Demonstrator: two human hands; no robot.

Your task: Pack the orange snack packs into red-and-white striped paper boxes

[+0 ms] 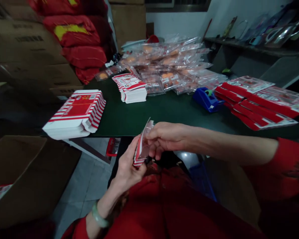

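Observation:
Just in front of the table's near edge, my left hand [129, 164] is closed around a small red-and-white striped carton [139, 161], held on edge. My right hand [161, 136] is at the carton's upper side, its fingers bent against a clear plastic piece [146, 146]. Whether that plastic belongs to the carton or is a separate packet, I cannot tell. On the left of the table lies a stack of flattened striped cartons [76, 109]. Farther back is a second pile of striped cards [131, 88].
Clear packets with orange contents [169, 63] are heaped at the back of the green table [154, 116]. A blue tape dispenser [208, 99] stands right of centre, beside red-and-clear packages [259, 103]. An open cardboard box [27, 179] is at the lower left.

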